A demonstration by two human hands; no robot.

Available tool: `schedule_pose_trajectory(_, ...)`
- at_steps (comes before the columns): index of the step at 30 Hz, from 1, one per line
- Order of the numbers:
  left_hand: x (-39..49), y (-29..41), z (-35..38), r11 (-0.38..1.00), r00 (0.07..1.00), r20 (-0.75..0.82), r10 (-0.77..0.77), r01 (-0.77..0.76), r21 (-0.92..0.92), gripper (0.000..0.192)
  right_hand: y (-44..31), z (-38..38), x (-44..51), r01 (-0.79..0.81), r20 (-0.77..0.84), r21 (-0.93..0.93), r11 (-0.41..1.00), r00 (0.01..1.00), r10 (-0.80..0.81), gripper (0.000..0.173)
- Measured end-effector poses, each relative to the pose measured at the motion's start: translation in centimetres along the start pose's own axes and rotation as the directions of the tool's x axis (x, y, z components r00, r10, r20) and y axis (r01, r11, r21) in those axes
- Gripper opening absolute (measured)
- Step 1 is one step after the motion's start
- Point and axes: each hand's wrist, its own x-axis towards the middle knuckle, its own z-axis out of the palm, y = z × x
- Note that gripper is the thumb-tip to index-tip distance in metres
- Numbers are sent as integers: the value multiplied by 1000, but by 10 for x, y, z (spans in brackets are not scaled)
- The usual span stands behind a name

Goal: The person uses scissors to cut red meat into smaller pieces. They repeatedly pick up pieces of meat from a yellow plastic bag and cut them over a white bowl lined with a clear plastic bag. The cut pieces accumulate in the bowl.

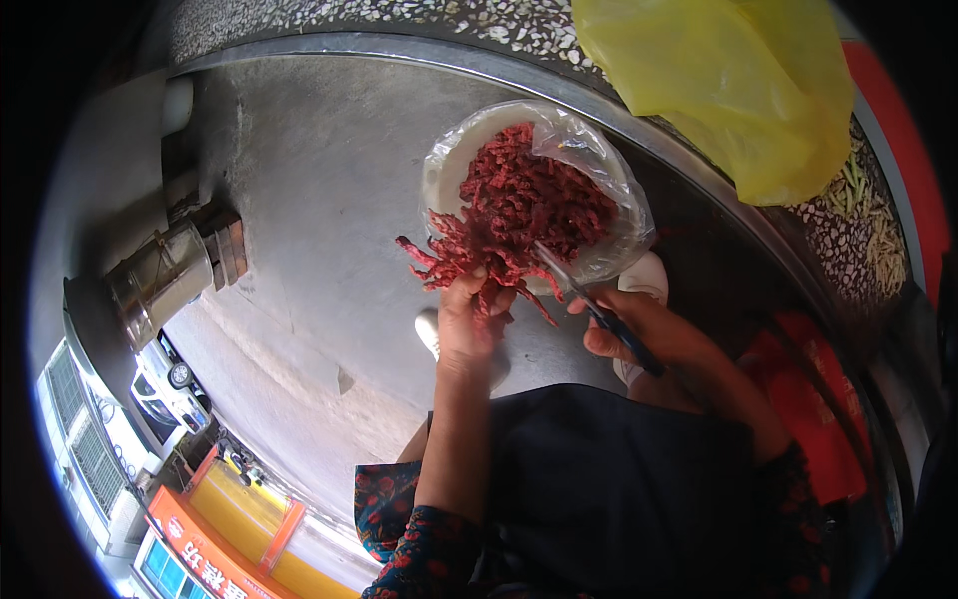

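Observation:
A bunch of wrinkled, dried red chili peppers (449, 251) is gripped in my left hand (465, 322), with their tips fanned out over the near left rim of a pale round basin. My right hand (636, 322) holds scissors (565, 277) with dark handles, their metal blades pointing up and left to the peppers. Whether the blades touch a pepper I cannot tell. Clear plastic film (625, 168) lines the basin and folds over its edge. A heap of dark red dried peppers (535, 191) lies inside it.
A yellow plastic bag (726, 97) covers part of a pebbled terrazzo surface with a metal edge (359, 46). Pale plant pieces (872, 224) lie beyond it. A red bag (812, 404) is at right, a metal cylinder (168, 273) and bricks (230, 243) at left.

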Motion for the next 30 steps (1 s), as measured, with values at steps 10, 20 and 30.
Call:
schedule_pose_trajectory(10, 11, -8, 4, 996, 997, 81, 6, -13, 92, 35, -10, 0, 7, -342, 2, 2, 940, 940, 342, 46)
schedule_pose_trajectory(20, 25, -13, 1, 979, 971, -126, 205, -203, 31, 4, -45, -8, -42, -455, 333, 160, 876, 860, 386, 59)
schedule_pose_trajectory(30, 18, -43, 28, 977, 958, -199, 206, -212, -10, 8, 1, 16, 23, -173, 47, -46, 984, 983, 175, 63)
